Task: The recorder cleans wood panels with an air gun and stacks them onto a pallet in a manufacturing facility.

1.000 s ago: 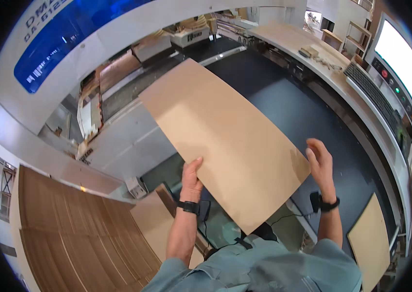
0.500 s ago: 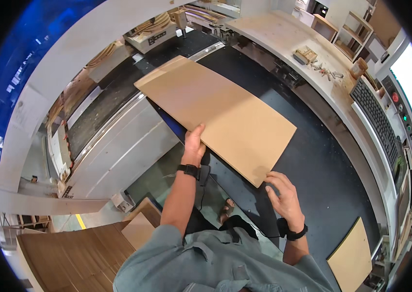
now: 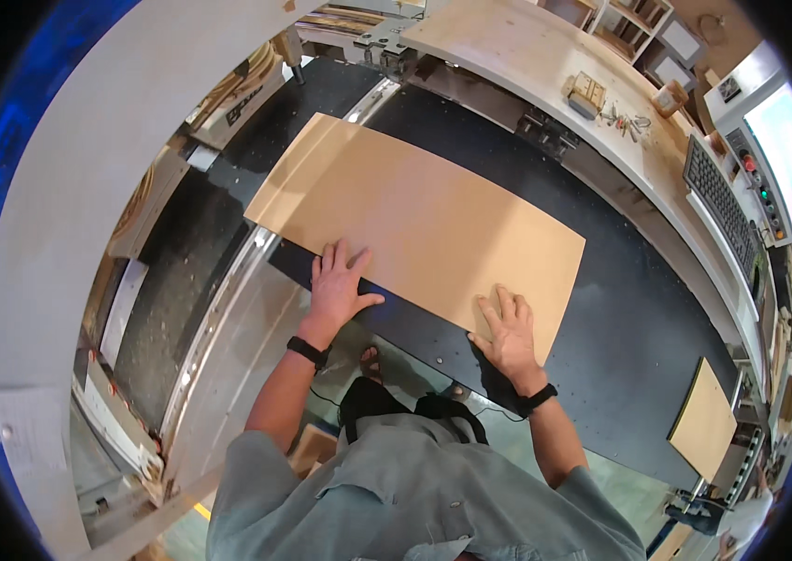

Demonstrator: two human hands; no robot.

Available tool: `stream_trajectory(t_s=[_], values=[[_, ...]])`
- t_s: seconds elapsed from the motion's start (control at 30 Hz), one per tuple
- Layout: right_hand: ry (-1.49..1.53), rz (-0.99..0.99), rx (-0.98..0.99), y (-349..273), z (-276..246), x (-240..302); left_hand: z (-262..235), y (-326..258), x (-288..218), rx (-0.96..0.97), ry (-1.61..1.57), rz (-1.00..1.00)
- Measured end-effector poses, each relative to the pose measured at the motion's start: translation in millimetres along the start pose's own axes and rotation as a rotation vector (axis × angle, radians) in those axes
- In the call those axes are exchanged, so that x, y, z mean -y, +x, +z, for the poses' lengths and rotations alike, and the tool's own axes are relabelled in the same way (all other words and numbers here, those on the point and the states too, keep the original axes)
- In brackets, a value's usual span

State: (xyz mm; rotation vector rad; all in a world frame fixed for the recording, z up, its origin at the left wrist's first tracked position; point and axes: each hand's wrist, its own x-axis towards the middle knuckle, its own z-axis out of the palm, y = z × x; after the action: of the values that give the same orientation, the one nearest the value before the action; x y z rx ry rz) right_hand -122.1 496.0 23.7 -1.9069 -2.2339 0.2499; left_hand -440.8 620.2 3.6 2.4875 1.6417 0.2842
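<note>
A large light-brown wooden board (image 3: pixel 424 206) lies across the black table surface (image 3: pixel 615 309) in front of me, its left end reaching over a bright metal rail. My left hand (image 3: pixel 335 292) rests at the near edge, left of the board's middle; its fingertips touch the top and its thumb points to the right, off the board. Flat on the board near its right end is my right hand (image 3: pixel 510 338), with fingers apart. Neither hand is wrapped round anything.
A smaller board (image 3: pixel 704 421) lies at the table's right end. Along the far side runs a pale ledge (image 3: pixel 499 37) with a small wooden block (image 3: pixel 586 95) and several metal bits. A keyboard (image 3: pixel 721 201) and a button panel (image 3: pixel 756 182) stand at the right; machine housing (image 3: pixel 59 234) curves round the left.
The board has gone from tilted in my left hand's grip to lying on the table. My left hand has let go and spread out; my right has moved from the corner onto the top.
</note>
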Motion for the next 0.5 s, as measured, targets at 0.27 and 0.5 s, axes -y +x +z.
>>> stream_trajectory(t_s=[0.27,0.5], values=[[-0.099,0.090,-0.200,95,31,-8,10,125,43,-0.098,-0.094,0.063],[-0.115,0.142,-0.229,160,34,-34,14,211,56,-0.121,-0.083,0.094]])
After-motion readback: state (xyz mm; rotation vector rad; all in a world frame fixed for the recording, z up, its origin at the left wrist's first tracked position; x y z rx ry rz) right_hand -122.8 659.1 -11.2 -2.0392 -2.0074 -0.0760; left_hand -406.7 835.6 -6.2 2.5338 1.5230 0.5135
